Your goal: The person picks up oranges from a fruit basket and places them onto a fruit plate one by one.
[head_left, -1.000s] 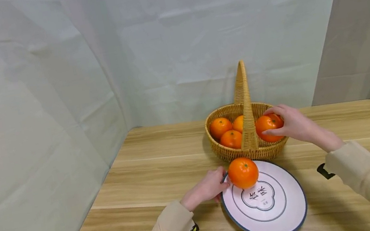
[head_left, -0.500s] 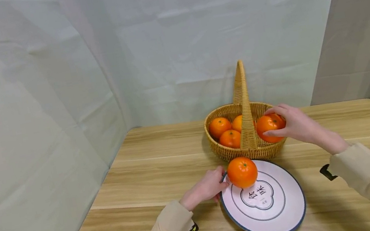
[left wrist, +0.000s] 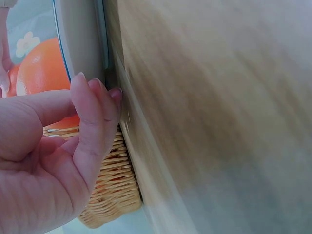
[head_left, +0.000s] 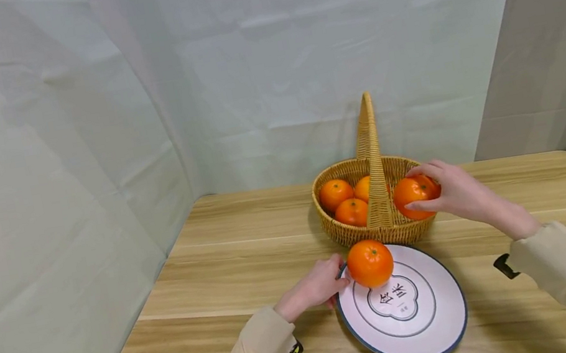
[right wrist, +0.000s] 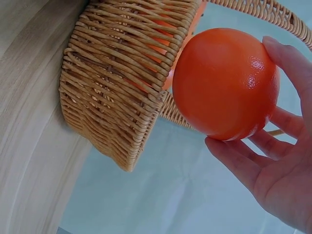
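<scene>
My left hand [head_left: 320, 282] pinches the left rim of a white plate [head_left: 429, 327] with a blue edge and dark lettering. On the plate's far left part rests one orange [head_left: 370, 263]. In the left wrist view, the fingertips [left wrist: 84, 80] lie at the plate rim [left wrist: 85, 41]. My right hand [head_left: 455, 187] grips another orange [head_left: 415, 197] at the right end of a wicker basket [head_left: 412, 232]. The right wrist view shows this orange [right wrist: 224, 84] beyond the basket's rim, thumb and fingers around its side.
Several more oranges [head_left: 336, 195] lie in the basket, mostly left of its tall handle [head_left: 375, 185]. The basket stands just behind the plate on the wooden table [head_left: 248, 239]. A pale cloth [head_left: 263, 66] hangs behind the table.
My right hand and its orange have shifted slightly right, away from the basket handle. The left hand, plate and the orange on it look nearly unchanged.
</scene>
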`<state>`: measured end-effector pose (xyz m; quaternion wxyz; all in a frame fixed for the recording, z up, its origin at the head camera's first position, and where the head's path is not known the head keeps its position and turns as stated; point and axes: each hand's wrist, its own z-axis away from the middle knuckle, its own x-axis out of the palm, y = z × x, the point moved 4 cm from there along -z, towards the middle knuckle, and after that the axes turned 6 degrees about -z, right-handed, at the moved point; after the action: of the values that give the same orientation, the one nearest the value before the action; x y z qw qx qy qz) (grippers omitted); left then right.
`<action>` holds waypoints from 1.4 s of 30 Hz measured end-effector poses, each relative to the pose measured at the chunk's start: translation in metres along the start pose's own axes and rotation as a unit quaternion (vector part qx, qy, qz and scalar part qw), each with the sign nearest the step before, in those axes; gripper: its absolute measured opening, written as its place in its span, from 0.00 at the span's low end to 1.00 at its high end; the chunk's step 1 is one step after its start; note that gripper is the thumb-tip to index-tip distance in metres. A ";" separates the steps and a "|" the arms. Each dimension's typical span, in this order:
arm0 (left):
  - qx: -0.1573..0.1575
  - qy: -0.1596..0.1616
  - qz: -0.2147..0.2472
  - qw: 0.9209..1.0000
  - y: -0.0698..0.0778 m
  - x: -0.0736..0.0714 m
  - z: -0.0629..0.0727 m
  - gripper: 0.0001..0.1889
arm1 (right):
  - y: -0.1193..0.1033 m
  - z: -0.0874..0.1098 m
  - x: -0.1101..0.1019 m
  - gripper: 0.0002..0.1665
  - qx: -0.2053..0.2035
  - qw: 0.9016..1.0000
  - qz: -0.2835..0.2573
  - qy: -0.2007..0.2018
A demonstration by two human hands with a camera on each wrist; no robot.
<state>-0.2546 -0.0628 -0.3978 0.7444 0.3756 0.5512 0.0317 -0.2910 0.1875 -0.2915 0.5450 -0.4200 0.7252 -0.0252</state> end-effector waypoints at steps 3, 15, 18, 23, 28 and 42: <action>-0.003 -0.001 0.000 1.000 -0.001 0.000 0.000 0.08 | -0.002 0.001 0.000 0.32 -0.011 1.000 0.002 0.003; -0.007 -0.002 -0.002 1.000 -0.001 0.001 0.001 0.08 | -0.007 0.003 0.000 0.31 -0.017 1.000 0.001 0.003; -0.008 -0.001 -0.002 1.000 -0.001 0.001 0.001 0.08 | -0.008 0.004 0.000 0.31 -0.022 1.000 0.004 0.005; -0.007 -0.001 0.001 1.000 0.000 0.001 0.002 0.08 | -0.010 0.008 0.000 0.31 -0.026 1.000 0.000 0.002; -0.007 -0.001 0.002 1.000 0.002 0.000 0.003 0.08 | -0.011 0.012 0.000 0.31 -0.026 1.000 0.002 -0.001; -0.006 -0.001 -0.002 1.000 0.001 -0.001 0.003 0.08 | -0.023 0.022 -0.003 0.30 -0.070 0.998 0.002 0.009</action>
<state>-0.2521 -0.0636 -0.3963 0.7471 0.3697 0.5514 0.0334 -0.2601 0.1839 -0.2869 0.5077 -0.4551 0.7312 0.0226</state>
